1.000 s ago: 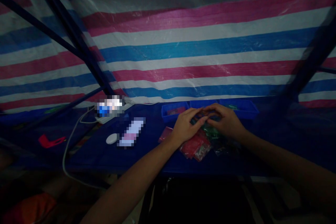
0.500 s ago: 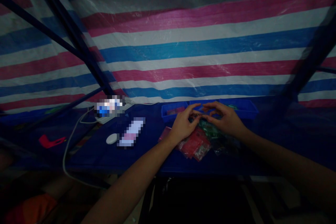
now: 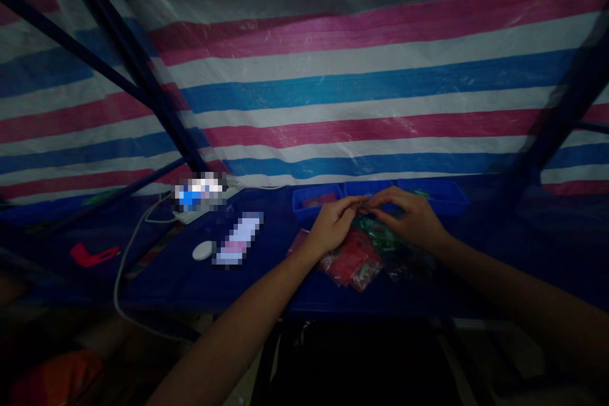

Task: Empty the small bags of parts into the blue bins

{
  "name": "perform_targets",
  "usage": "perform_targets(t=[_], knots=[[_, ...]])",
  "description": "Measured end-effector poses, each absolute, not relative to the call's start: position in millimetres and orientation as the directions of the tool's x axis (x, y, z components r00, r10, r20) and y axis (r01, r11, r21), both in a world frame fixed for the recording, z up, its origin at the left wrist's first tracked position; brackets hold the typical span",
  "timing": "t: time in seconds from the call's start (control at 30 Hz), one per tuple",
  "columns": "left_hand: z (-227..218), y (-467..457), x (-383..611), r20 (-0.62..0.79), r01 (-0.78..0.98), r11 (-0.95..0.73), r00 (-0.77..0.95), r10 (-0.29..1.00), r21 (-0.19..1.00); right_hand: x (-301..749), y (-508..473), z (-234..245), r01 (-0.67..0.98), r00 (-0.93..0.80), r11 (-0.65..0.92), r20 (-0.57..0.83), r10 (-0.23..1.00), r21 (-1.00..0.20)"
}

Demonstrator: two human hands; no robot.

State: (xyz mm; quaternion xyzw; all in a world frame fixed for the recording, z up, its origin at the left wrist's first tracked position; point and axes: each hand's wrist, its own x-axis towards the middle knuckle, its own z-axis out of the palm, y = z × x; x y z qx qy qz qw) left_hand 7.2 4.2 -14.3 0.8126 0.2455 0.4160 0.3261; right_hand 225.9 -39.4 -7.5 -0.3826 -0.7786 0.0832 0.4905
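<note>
Fingertips of both hands met over the middle of the blue table (image 3: 200, 285), pinched together on something too small and dim to make out. At far left a red object (image 3: 92, 255) lay on the dark surface, and a white cable (image 3: 124, 266) curved from the table's near edge up toward the far side. Right of it sat a small white round object (image 3: 204, 251). The left hand (image 3: 333, 228) rested above a red plastic bag (image 3: 352, 263), its fingers drawn together and pointing right. A green plastic bag (image 3: 380, 236) lay just beside the red one, partly under the right hand (image 3: 412, 219), whose fingers curled leftward to touch the left hand's tips. Just beyond the hands stood a row of blue trays (image 3: 316, 200) against the striped tarp (image 3: 361, 76).
</note>
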Motion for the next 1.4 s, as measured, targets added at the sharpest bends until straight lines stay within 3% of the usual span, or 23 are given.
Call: perform_targets(t=[0.2, 0.4, 0.63, 1.03, 1.13, 1.23, 1.4], knots=[[-18, 12, 8, 0.507, 0.121, -0.586, 0.384, 0.772, 0.801, 222, -43, -5, 0.454, -0.359, 0.76, 0.684, 0.634, -0.466], [-21, 13, 9, 0.502, 0.099, -0.578, 0.391, 0.771, 0.81, 223, -46, -1, 0.486, -0.235, 0.699, 0.692, 0.683, -0.525], [-11, -4, 8, 0.503, 0.22, -0.692, 0.544, 0.672, 0.687, 226, -37, -8, 0.454, -0.296, 0.706, 0.656, 0.695, -0.543], [-11, 3, 6, 0.543, 0.276, -0.724, 0.509, 0.668, 0.632, 229, -34, -12, 0.454, -0.172, 0.588, 0.581, 0.795, -0.67], [-11, 5, 6, 0.538, 0.323, -0.711, 0.483, 0.691, 0.624, 236, -31, -9, 0.521, -0.119, 0.597, 0.64, 0.759, -0.611], [-13, 7, 5, 0.519, 0.377, -0.721, 0.512, 0.685, 0.581, 248, -28, -2, 0.655, -0.077, 0.618, 0.775, 0.627, -0.434], [-16, 7, 3, 0.487, 0.359, -0.838, 0.69, 0.535, 0.412, 266, -26, 12, 0.756, 0.013, 0.573, 0.883, 0.47, -0.316]])
